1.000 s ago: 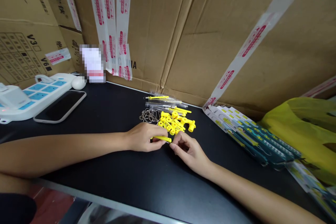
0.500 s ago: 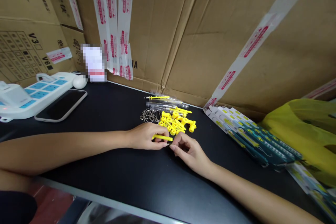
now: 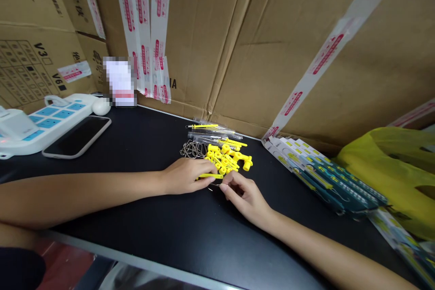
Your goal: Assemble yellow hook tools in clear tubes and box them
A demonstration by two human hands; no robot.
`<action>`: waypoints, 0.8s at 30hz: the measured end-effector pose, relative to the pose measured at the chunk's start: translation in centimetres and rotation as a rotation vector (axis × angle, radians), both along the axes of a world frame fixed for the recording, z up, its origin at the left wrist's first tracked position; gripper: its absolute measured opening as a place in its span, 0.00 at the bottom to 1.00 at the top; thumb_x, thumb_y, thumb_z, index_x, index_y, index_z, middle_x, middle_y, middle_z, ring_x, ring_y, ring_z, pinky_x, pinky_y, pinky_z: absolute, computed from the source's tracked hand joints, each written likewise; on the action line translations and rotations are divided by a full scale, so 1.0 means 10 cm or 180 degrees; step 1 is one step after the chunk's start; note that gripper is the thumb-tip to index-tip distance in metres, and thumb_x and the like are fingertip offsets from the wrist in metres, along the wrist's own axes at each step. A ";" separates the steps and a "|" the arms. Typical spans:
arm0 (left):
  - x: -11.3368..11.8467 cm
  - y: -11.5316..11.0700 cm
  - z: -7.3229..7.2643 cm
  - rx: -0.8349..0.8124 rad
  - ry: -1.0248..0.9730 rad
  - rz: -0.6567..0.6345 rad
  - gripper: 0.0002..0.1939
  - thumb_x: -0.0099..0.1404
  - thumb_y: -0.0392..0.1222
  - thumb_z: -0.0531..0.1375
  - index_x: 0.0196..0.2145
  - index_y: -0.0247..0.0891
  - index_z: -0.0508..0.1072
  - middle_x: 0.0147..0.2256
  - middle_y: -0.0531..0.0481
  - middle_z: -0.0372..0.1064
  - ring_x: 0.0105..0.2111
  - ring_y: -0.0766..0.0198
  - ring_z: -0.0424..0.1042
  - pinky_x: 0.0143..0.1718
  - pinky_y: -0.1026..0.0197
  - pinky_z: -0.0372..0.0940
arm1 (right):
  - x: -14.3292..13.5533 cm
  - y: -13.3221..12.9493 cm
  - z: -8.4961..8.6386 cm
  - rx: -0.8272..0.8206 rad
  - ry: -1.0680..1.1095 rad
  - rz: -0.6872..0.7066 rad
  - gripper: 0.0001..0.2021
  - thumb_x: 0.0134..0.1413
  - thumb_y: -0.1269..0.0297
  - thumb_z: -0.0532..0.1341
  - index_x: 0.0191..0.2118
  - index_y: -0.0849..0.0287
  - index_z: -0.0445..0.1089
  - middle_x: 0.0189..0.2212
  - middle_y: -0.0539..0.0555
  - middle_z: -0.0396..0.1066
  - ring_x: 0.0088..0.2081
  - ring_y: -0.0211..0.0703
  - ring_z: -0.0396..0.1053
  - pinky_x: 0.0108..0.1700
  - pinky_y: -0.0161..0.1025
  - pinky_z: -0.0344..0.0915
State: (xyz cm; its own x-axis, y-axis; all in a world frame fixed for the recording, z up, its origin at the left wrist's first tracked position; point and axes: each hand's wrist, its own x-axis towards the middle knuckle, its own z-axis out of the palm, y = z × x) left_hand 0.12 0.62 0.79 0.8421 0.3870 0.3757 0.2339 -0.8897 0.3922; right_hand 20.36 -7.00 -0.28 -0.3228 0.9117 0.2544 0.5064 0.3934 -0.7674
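Left hand (image 3: 185, 176) – grips yellow stick (image 3: 213, 176) | long axis sideways, end toward right hand (image 3: 245, 194) | right hand – pinches wire (image 3: 216, 185), just beside

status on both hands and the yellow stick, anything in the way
Left hand gripping yellow stick. Right hand pinching thin metal piece near the stick's end. Loose yellow parts heaped just beyond both hands.
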 end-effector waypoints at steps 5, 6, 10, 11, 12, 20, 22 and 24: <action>-0.01 -0.03 -0.01 0.0046 -0.0026 0.0037 0.09 0.67 0.41 0.51 0.39 0.38 0.69 0.37 0.51 0.71 0.36 0.66 0.71 0.35 0.68 0.60 | -0.01 0.01 0.01 0.0103 -0.0028 -0.0220 0.12 0.61 0.58 0.54 0.29 0.57 0.60 0.20 0.47 0.60 0.22 0.35 0.58 0.26 0.33 0.55; -0.01 -0.03 -0.01 0.0013 -0.0004 0.0067 0.09 0.67 0.41 0.51 0.39 0.39 0.69 0.37 0.52 0.72 0.36 0.66 0.71 0.35 0.68 0.60 | -0.01 0.01 0.01 0.0117 -0.0029 -0.0248 0.12 0.60 0.58 0.54 0.28 0.57 0.60 0.20 0.47 0.61 0.22 0.35 0.58 0.26 0.33 0.55; -0.02 -0.04 -0.01 -0.0089 0.0275 0.0218 0.11 0.67 0.42 0.51 0.42 0.40 0.70 0.38 0.52 0.74 0.37 0.64 0.73 0.36 0.66 0.60 | -0.01 0.01 0.00 0.0193 -0.0058 -0.0256 0.11 0.61 0.60 0.54 0.29 0.58 0.61 0.21 0.48 0.63 0.22 0.35 0.60 0.26 0.33 0.57; -0.02 -0.05 -0.01 -0.0097 0.0367 0.0261 0.11 0.67 0.43 0.51 0.42 0.40 0.70 0.37 0.52 0.74 0.36 0.63 0.73 0.35 0.66 0.60 | -0.01 0.00 -0.01 0.0214 -0.0090 -0.0245 0.10 0.61 0.61 0.54 0.29 0.58 0.62 0.21 0.48 0.63 0.22 0.35 0.60 0.26 0.33 0.57; -0.02 -0.05 0.01 -0.0106 0.0454 0.0307 0.11 0.67 0.43 0.51 0.42 0.41 0.71 0.36 0.52 0.75 0.35 0.62 0.74 0.34 0.65 0.60 | -0.01 0.00 -0.01 0.0238 -0.0132 -0.0234 0.10 0.60 0.61 0.54 0.29 0.58 0.62 0.21 0.48 0.64 0.22 0.35 0.60 0.26 0.32 0.57; -0.02 -0.06 0.12 -0.0550 0.0639 0.0301 0.12 0.66 0.45 0.52 0.38 0.40 0.74 0.33 0.52 0.75 0.31 0.63 0.73 0.30 0.66 0.58 | 0.05 0.02 -0.05 0.0468 -0.0591 -0.0057 0.09 0.58 0.62 0.56 0.28 0.57 0.63 0.23 0.51 0.68 0.23 0.37 0.64 0.26 0.33 0.59; -0.02 -0.07 0.13 -0.0624 0.0667 0.0279 0.12 0.66 0.44 0.52 0.38 0.40 0.74 0.34 0.52 0.75 0.32 0.63 0.73 0.30 0.66 0.57 | 0.06 0.03 -0.05 0.0519 -0.0692 -0.0031 0.10 0.58 0.62 0.56 0.27 0.57 0.63 0.23 0.51 0.68 0.23 0.37 0.64 0.26 0.33 0.59; -0.03 -0.08 0.15 -0.0608 0.0741 0.0271 0.11 0.66 0.44 0.52 0.37 0.40 0.74 0.32 0.52 0.75 0.31 0.64 0.73 0.28 0.66 0.56 | 0.06 0.03 -0.05 0.0559 -0.0783 0.0032 0.09 0.59 0.63 0.56 0.27 0.57 0.63 0.23 0.51 0.68 0.24 0.37 0.64 0.26 0.33 0.59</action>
